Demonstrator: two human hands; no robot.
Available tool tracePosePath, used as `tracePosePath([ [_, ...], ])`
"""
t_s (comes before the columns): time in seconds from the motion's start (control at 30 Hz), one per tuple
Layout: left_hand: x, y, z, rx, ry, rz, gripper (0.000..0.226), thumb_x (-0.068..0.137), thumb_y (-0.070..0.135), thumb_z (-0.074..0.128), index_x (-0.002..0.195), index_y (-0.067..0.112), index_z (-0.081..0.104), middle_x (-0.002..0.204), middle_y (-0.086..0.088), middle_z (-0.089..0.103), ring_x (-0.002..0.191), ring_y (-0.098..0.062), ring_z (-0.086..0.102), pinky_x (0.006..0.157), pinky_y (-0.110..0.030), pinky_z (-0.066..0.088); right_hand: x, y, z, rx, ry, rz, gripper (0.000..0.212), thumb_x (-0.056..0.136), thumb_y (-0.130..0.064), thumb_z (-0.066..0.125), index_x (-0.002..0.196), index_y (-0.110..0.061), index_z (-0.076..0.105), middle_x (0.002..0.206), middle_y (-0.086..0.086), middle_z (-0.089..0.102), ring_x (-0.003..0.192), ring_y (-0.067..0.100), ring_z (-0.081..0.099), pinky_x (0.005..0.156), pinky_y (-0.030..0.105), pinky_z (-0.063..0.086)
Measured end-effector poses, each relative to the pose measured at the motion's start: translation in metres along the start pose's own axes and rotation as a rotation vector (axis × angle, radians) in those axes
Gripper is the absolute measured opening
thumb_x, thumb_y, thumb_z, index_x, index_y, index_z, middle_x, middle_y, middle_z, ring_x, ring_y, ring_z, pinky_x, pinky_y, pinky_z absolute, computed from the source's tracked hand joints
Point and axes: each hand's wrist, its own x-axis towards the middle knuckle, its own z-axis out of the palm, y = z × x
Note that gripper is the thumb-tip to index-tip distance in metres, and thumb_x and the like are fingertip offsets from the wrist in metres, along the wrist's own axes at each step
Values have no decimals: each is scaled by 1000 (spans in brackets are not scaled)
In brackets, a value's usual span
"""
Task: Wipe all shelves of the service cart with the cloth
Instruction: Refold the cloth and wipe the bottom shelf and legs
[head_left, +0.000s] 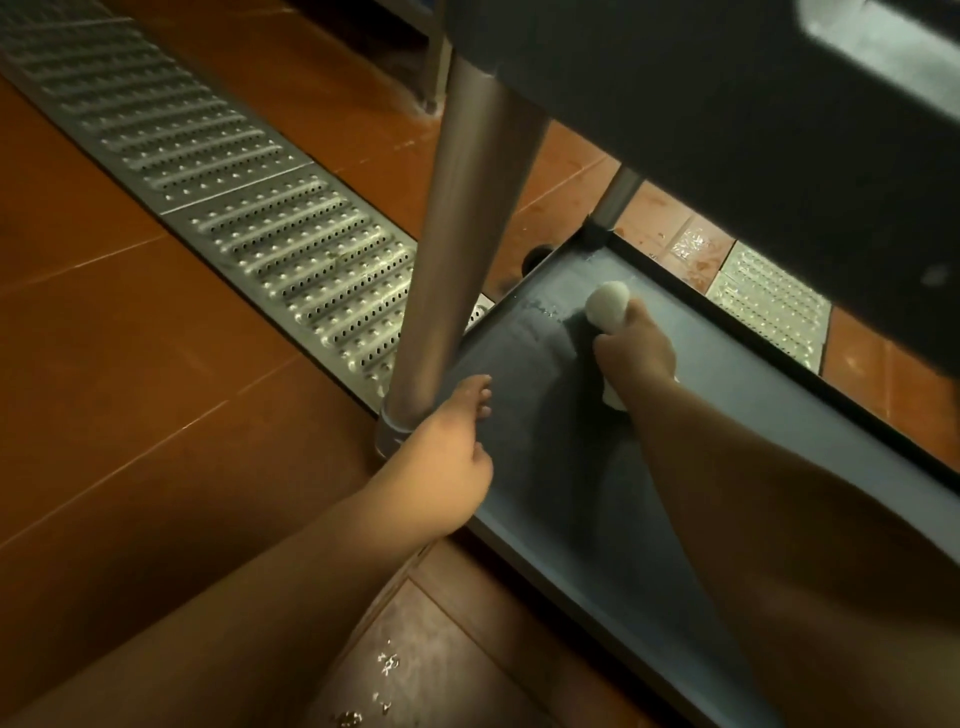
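Looking down through the head camera, I see my right hand (636, 351) at centre-right of the frame, fingers curled around a bunched white cloth (607, 304) and pressing it onto the bottom shelf (524, 431) of the service cart, a dark grey tray with a raised rim running from the centre toward the lower right. My left hand (447, 441) sits at centre-left, fingers relaxed and resting on the shelf's near corner, just beside the base of a metal cart leg (457, 218) that rises toward the top of the frame. The hands are well apart. Ahead of the cloth, toward the shelf's far corner, I make out pale streaks or wet marks, so I judge that corner is yet to be wiped; the nearer stretch looks uniformly dark, though I cannot tell whether it is clean. An upper shelf (727, 104) fills the upper right, seen mostly from its side; whether it has been wiped I cannot tell. A perforated metal floor drain (208, 171) crosses the orange-brown tiled floor (130, 364) at upper left.
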Motion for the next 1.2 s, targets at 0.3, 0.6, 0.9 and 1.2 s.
tracePosePath([
  [0.3, -2, 0, 2, 112, -1, 20, 80, 80, 8, 46, 149, 34, 16, 150, 8, 38, 134, -11, 42, 104, -20, 33, -62, -20, 19, -217, -172, -519, 64, 98, -24, 56, 154, -39, 28, 141, 5, 56, 123, 26, 57, 99, 41, 44],
  [0.6, -10, -3, 5, 80, 119, 124, 66, 76, 1, 45, 137, 25, 39, 131, 4, 51, 117, -8, 52, 95, -13, 39, -67, 2, 7, 135, 130, -469, 51, 96, -17, 60, 143, -30, 48, 129, 5, 63, 117, 22, 60, 98, 45, 51],
  [0.9, -24, -5, 5, 1, 187, 180, 47, 84, 2, 47, 125, 24, 48, 123, 10, 52, 117, 1, 48, 100, -4, 32, -19, -62, 23, -108, -136, -214, 43, 96, -21, 58, 138, -21, 49, 125, 9, 62, 114, 26, 60, 95, 44, 47],
  [1.2, -24, -1, 7, 46, 241, 167, 38, 79, 10, 45, 115, 20, 47, 115, 1, 52, 113, -12, 51, 104, -21, 39, -115, -31, 30, -182, -301, -596, 53, 92, -26, 57, 141, -45, 48, 124, -10, 67, 111, 13, 61, 90, 35, 51],
])
